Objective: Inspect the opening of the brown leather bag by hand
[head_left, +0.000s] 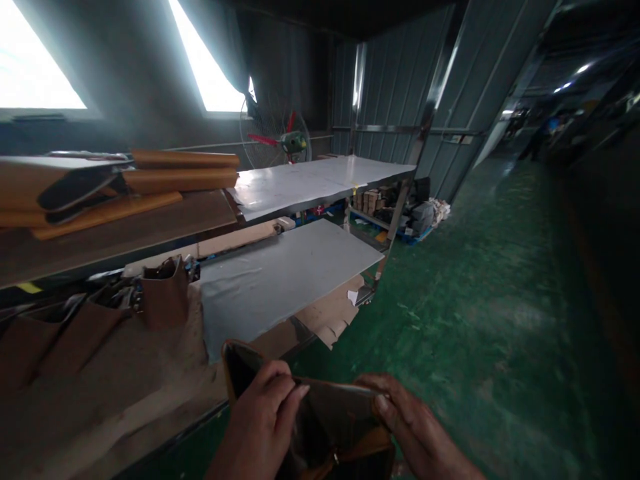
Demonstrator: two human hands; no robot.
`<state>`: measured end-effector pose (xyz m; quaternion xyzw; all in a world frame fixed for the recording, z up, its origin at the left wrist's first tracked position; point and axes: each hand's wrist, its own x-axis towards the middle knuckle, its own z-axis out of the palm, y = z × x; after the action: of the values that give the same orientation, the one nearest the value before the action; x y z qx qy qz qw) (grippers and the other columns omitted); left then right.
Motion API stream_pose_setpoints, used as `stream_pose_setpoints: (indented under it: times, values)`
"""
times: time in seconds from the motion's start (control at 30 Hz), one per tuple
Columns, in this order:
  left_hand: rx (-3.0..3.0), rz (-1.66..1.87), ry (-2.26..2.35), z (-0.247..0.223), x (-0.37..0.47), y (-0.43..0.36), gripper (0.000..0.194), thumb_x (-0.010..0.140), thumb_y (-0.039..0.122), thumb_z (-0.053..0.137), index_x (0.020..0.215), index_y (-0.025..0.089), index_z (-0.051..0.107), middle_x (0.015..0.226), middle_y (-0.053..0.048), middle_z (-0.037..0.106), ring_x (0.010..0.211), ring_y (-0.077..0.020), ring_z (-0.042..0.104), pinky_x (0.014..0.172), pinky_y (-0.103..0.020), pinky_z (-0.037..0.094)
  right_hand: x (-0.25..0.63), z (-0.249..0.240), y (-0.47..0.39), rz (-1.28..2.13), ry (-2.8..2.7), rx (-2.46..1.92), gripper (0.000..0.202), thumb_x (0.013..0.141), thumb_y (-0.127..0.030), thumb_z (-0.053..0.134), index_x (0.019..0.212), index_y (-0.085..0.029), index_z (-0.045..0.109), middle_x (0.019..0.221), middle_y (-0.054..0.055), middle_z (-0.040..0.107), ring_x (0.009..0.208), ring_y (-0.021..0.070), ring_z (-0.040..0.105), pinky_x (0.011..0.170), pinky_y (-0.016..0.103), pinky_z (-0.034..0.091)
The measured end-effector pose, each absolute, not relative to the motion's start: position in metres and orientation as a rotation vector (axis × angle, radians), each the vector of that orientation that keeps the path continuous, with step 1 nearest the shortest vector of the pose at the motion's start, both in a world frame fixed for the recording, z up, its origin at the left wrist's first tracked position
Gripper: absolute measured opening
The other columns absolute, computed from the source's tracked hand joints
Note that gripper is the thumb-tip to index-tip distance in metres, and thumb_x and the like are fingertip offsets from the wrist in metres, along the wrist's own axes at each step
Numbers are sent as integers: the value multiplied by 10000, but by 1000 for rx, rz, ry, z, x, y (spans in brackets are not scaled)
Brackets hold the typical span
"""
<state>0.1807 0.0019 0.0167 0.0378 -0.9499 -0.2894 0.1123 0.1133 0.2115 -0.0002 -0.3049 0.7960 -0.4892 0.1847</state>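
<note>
Room to pass lies right of the bag (330, 420) over the floor (480, 333), while the rack (200, 212) and pouches (163, 297) block the left.

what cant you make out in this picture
Head view, held bag: bottom cut off by the lower edge.
Head view, left hand and right hand: each cut off toward the arm, same edge.
Head view, fan: part of its stand hidden by the white-covered tabletop.
Head view, far figure: small, dark, blurred.
Head view, window: outside lost in glare.
</note>
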Motion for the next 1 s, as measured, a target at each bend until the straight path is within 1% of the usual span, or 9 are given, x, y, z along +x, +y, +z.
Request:
stream_pose_setpoints:
  times: [0.1,0.2,0.27,0.33,0.47,0.57,0.73,0.9,1.0]
  values:
    - [54,-788,-2751,20,178,0,280,835,295,360,655,184,544,792,-25,533,708,-119,538,655,-194,442,114,6,216,-1300,2290,-955,301,861,-297,294,1111,-227,447,1063,65,546,982,159,505,833,287,421]
    - [-21,-741,-2679,23,175,-3,264,828,289,373,658,184,546,767,-21,529,690,-115,539,640,-180,444,109,13,215,-1287,2347,-1037,316,807,-272,433,1118,-221,462,1083,55,550,1002,169,500,856,282,406]
    - [-37,-722,-2647,24,173,-4,264,829,284,373,654,184,543,765,-20,526,690,-113,539,640,-176,442,105,18,211,-1287,2375,-1036,325,767,-259,507,1089,-219,501,1044,41,578,966,170,522,834,265,418]
    - [-43,-707,-2622,26,172,-5,267,832,281,367,654,182,541,771,-21,523,692,-112,541,642,-177,441,102,25,205,-1288,2371,-1017,295,753,-253,534,1047,-223,542,956,19,613,899,161,550,800,255,432]
    - [-59,-700,-2607,30,170,-7,261,829,274,373,650,180,538,772,-19,520,684,-108,545,630,-175,440,98,43,194,-1301,2233,-1054,177,775,-269,494,882,-217,625,777,-18,627,723,128,571,678,226,461]
    - [-49,-712,-2592,32,169,-10,256,826,270,380,648,179,539,761,-18,518,685,-109,544,633,-177,442,98,52,190,-1342,2183,-1084,198,790,-257,455,809,-208,646,743,-22,624,660,108,562,627,204,457]
    - [-61,-740,-2594,32,163,-15,261,818,270,390,620,180,534,744,-14,516,675,-110,539,632,-185,447,96,50,185,-1439,2151,-1048,227,806,-263,432,839,-211,650,724,-18,619,664,109,562,640,209,452]
    - [-51,-714,-2613,32,155,-18,262,822,249,374,629,183,540,739,-21,539,675,-121,555,626,-200,463,94,38,180,-1482,1998,-982,256,809,-331,448,980,-229,608,812,7,613,746,137,556,651,228,439]
    - [-85,-621,-2571,29,155,-17,255,828,222,355,665,181,548,909,-56,566,775,-139,572,678,-218,472,91,31,177,-1576,1951,-818,286,792,-394,457,945,-217,622,734,8,602,703,145,544,607,230,434]
